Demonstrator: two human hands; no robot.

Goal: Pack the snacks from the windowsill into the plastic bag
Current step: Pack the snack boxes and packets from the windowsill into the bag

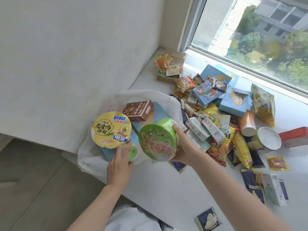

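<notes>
A white plastic bag [93, 155] lies open at the windowsill's left edge with a brown box [138, 110] and a pale blue box [158, 114] inside. My left hand [119, 164] grips a yellow noodle bowl [110, 130] from below, lid tilted toward me, over the bag. My right hand [181, 145] holds a green noodle bowl [158, 140] on its side at the bag's mouth. A heap of snacks [211, 114] covers the sill to the right.
The white windowsill [166, 189] carries several packets, milk cartons [205, 130], blue chip boxes [233, 102], a cup [248, 124], a lying bowl [268, 139] and a red box [295, 135]. The window [250, 35] runs behind. A white wall stands at left, with floor below.
</notes>
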